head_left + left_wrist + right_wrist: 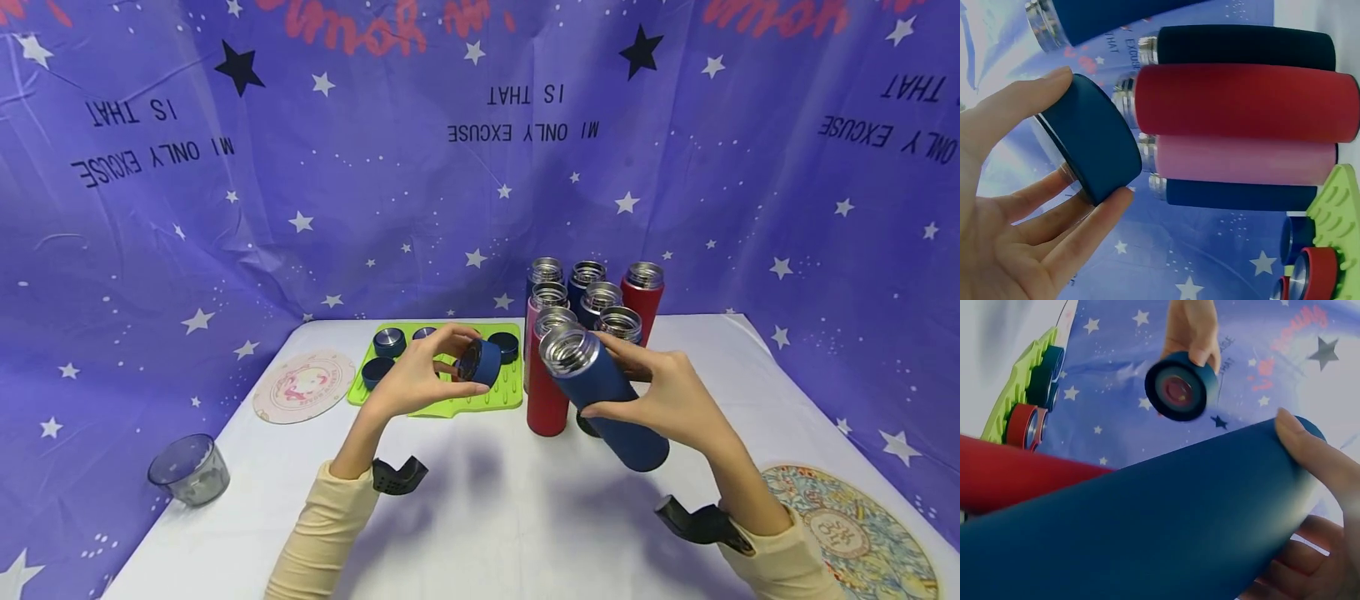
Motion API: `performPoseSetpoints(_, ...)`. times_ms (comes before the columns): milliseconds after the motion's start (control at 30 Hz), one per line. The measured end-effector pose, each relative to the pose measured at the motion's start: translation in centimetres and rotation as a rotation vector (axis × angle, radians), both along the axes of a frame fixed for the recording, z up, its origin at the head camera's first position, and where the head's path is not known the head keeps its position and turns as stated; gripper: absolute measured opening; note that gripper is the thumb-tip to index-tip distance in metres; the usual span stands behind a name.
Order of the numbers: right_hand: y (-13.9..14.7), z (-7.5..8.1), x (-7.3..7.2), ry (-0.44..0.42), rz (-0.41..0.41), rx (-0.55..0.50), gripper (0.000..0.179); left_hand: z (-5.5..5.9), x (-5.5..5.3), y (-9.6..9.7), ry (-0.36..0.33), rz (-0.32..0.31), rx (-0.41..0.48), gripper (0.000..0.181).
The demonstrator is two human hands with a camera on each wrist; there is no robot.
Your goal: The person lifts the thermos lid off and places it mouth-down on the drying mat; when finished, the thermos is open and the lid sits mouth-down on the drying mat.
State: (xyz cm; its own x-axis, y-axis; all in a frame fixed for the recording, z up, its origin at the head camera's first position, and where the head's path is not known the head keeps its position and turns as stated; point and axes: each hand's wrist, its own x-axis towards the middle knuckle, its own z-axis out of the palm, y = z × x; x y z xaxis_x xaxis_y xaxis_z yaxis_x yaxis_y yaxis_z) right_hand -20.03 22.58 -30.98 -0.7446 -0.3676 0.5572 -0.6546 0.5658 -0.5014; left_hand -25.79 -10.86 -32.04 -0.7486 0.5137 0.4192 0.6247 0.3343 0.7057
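Note:
My left hand (408,375) pinches a blue bottle lid (489,363) between thumb and fingertips, its open underside turned partly toward the right wrist view. My right hand (682,400) grips a blue bottle (618,417), which leans with its bare steel mouth up and to the left. The lid (1094,134) and the bottle are apart, both raised over the table. Just behind the held bottle stand several uncapped bottles, among them a red bottle (547,408), a pink bottle (1244,159) and dark blue ones. More lids, blue and red, lie on a green drying mat (487,402) behind the left hand.
A smoky glass cup (191,472) stands at the table's left edge. Behind it lies a round pink mat (303,386). A round patterned mat (873,533) lies by the right forearm. A purple starry cloth (420,208) hangs around the white table (510,533).

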Motion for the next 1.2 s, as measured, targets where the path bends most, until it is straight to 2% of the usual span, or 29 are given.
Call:
performPoseSetpoints(200,2.2,0.4,0.4,0.01,-0.104,-0.12,0.088,-0.8,-1.0,-0.1,0.05,0.03,-0.034,0.062)
performPoseSetpoints(300,3.2,0.3,0.4,0.045,-0.166,-0.185,0.089,-1.3,-1.7,-0.1,0.063,0.051,-0.043,0.064)
performPoseSetpoints(467,4.9,0.1,0.2,0.084,-0.269,-0.284,0.086,-2.4,-3.0,0.1,0.057,0.074,-0.069,0.068)
performPoseSetpoints(633,6.5,0.0,-0.5,0.078,-0.324,-0.399,0.081,-3.4,-4.2,0.4,0.062,0.083,-0.098,0.069)
performPoseSetpoints(867,8.5,-1.0,-2.4,0.068,-0.398,-0.487,0.079,-4.6,-5.9,1.2,0.036,0.046,-0.131,0.068)
performPoseSetpoints(1067,9.9,-3.1,-5.0,0.006,-0.474,-0.533,0.082,-5.8,-7.6,2.2,0.025,0.031,-0.181,0.067)
performPoseSetpoints(1200,10.2,-4.4,-6.4,-0.054,-0.522,-0.523,0.084,-6.6,-8.6,2.8,0.039,0.028,-0.237,0.067)
